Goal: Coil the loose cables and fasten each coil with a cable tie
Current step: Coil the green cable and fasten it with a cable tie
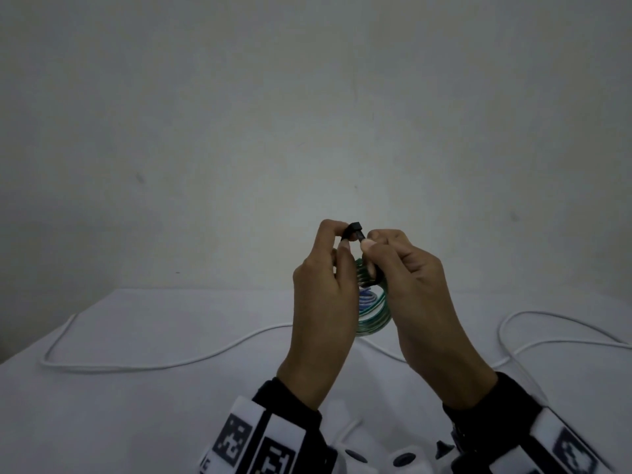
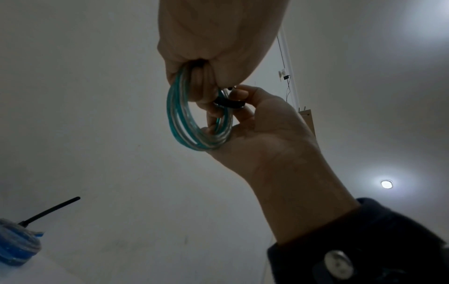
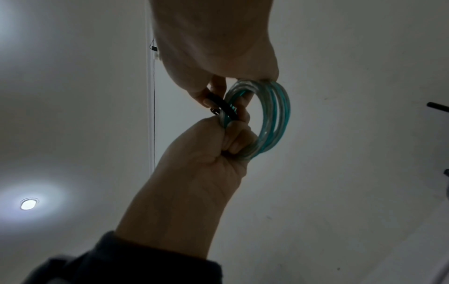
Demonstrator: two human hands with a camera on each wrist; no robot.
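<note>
A small coil of teal and clear cable (image 1: 374,318) is held up above the white table (image 1: 154,422) between both hands. A black cable tie (image 1: 355,230) wraps the coil's top. My left hand (image 1: 343,239) pinches the tie's head, and its other fingers (image 3: 237,142) curl through the coil (image 3: 274,115). My right hand (image 1: 369,246) pinches the tie's strap (image 2: 229,102) between thumb and forefinger, and the coil (image 2: 177,123) rests against its palm. The tie's closure is hidden by fingertips.
A long loose white cable (image 1: 164,366) snakes across the table, with another loop (image 1: 554,316) at the right. A blue-grey roll (image 2: 17,247) with a black rod (image 2: 51,210) behind it stands at the left. A white device with buttons (image 1: 376,453) lies near my wrists.
</note>
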